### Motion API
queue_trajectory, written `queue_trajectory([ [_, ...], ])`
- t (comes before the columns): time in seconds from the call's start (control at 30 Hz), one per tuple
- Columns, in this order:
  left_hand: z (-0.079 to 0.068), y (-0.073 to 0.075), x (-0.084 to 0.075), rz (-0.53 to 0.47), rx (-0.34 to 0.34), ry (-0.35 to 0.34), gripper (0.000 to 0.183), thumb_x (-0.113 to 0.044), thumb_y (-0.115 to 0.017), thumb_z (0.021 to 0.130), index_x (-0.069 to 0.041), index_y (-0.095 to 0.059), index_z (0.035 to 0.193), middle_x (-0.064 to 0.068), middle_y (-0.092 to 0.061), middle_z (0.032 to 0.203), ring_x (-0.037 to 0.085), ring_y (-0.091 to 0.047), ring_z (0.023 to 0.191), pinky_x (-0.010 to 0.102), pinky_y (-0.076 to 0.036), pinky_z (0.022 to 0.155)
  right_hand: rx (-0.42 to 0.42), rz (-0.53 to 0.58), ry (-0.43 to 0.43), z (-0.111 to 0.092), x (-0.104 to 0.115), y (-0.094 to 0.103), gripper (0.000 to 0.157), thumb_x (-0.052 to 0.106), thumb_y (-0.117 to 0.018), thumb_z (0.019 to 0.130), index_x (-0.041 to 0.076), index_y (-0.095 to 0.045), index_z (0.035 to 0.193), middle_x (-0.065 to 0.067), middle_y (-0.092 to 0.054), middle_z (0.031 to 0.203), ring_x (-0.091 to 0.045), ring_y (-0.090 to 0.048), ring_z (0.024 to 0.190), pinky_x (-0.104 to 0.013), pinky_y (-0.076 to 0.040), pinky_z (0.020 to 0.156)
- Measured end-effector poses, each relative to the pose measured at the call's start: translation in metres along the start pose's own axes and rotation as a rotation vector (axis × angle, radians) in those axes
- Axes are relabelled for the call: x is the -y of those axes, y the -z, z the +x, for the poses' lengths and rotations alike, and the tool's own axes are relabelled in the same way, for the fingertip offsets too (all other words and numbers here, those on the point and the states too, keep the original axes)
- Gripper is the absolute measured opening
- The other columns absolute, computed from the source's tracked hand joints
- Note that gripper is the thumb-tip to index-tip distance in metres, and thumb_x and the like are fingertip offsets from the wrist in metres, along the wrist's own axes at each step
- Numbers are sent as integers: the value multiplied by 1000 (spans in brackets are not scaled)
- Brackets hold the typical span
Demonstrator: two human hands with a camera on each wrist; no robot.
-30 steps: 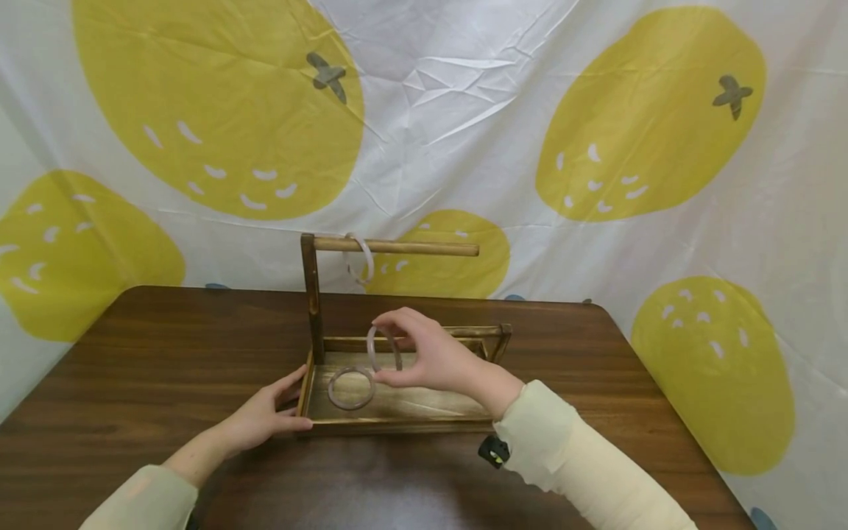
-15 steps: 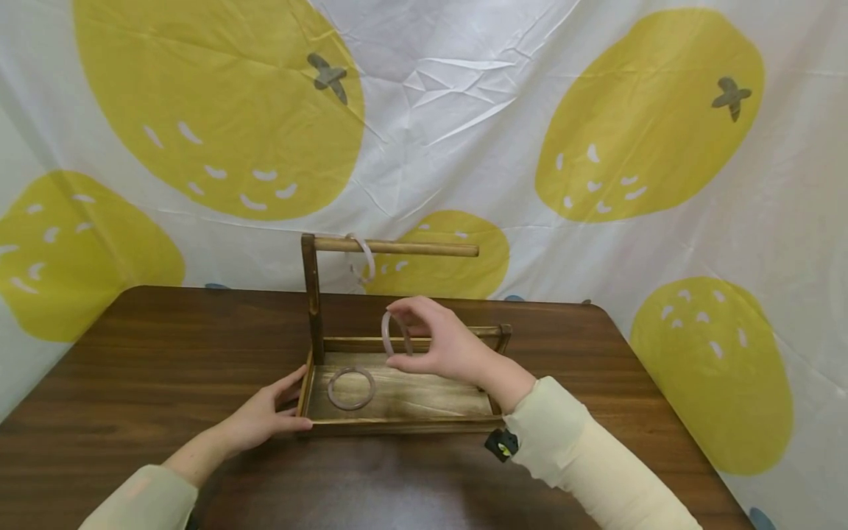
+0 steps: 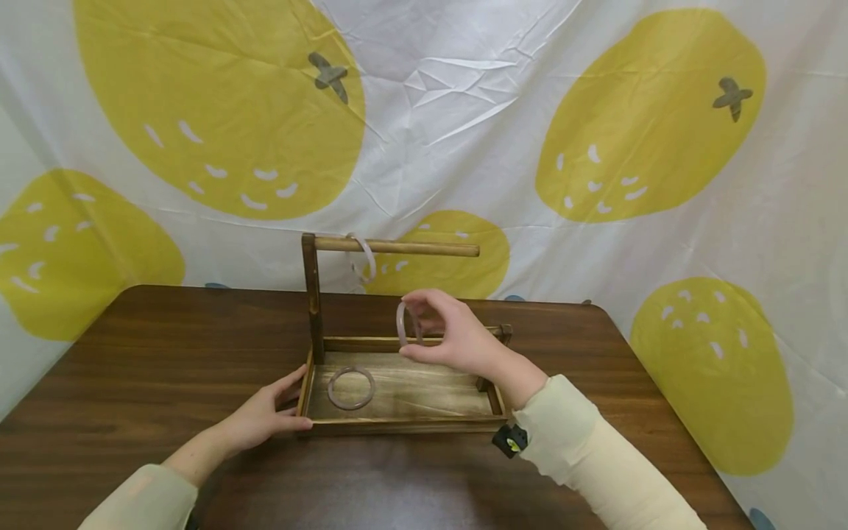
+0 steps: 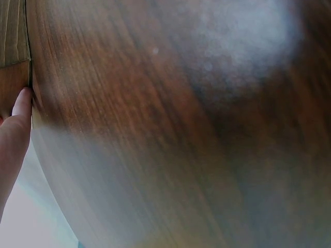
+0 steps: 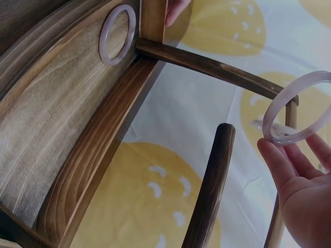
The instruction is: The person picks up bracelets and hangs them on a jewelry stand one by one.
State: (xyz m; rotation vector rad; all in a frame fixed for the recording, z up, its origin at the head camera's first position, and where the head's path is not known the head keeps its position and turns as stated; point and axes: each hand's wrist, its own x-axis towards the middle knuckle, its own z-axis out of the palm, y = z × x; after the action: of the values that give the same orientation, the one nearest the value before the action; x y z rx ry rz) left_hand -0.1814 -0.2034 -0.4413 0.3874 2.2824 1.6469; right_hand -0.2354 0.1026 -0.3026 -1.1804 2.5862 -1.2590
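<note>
A pale, translucent bangle (image 3: 400, 325) stands nearly upright between the thumb and fingertips of my right hand (image 3: 460, 337). In the right wrist view that bangle (image 5: 276, 105) is raised clear of the wooden stand, below its top bar. My left hand (image 3: 258, 417) rests against the left end of the stand's tray (image 3: 424, 423), thumb at the front corner and fingers extended along the end wall. A second bangle (image 3: 351, 408) lies flat in the tray's left part. Another bangle (image 3: 369, 259) hangs on the upper bar (image 3: 424, 249), near the post.
The left post (image 3: 310, 294) carries the upper bar, whose right end is free. A lower bar (image 5: 209, 186) runs along the tray's back on a short right post. The stand sits on a brown wooden table (image 3: 165, 346) before a lemon-printed cloth (image 3: 464, 132).
My right hand has moved right and upward with its bangle, away from the one lying in the tray. The left hand and the stand have stayed put.
</note>
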Motion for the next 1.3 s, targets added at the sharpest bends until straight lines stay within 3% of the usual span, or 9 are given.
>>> queue_trajectory([
  [0.3,-1,0,0,2,-2,6,102,-21,-75,80,5,-4,148,35,-12,150,47,-27,135,35,-46,103,-34,14,-37,-3,-5,9,58,11,-76,78,6,-48,129,-12,-54,118,-25,-54,111,-31,-53,96],
  [0.73,-1,0,0,1,-4,11,104,-24,-76,78,4,-4,148,35,-12,150,48,-28,134,34,-47,102,-78,52,-18,-7,-10,20,58,7,-75,77,-1,-47,127,-16,-54,115,-34,-54,110,-32,-54,95],
  [1.3,-1,-1,-1,25,-4,3,100,-21,-74,81,5,-4,148,36,-14,149,48,-27,134,37,-46,103,-124,98,-67,-11,-22,41,56,2,-72,80,0,-44,128,-17,-51,119,-31,-54,110,-38,-53,97],
])
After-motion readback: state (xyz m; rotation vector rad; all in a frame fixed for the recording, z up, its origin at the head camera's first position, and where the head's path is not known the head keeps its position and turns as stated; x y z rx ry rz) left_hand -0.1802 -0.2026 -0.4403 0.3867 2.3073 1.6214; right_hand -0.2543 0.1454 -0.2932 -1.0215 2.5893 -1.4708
